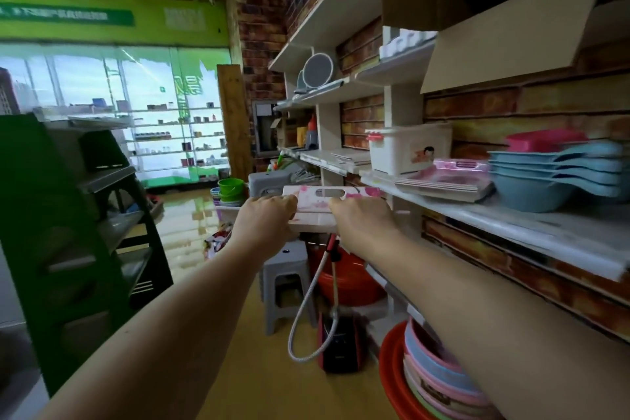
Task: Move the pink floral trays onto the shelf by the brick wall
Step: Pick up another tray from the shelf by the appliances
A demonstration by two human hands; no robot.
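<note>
While the pink floral tray [318,206] is up in the air in front of me, level with the shelf [531,225] and just off its left end, I judge myself to be in the carrying step, with the setting-down not yet done. I hold the tray nearly flat, its cut-out handle on the far edge pointing away from me. My left hand [264,216] is clamped over the near left edge and my right hand [361,220] over the near right edge, fingers curled down around the rim, so both grips are closed on the tray. Both forearms reach out almost straight, the right one running close along the shelf's front lip. Other pink trays [446,181] already lie stacked on the shelf against the brick wall [477,106], between a white storage box [405,150] and a stack of blue basins [555,170]. The next move, as I see it, calls for swinging my load to the right, clearing the shelf lip and the box, and lowering it squarely onto that stack.
</note>
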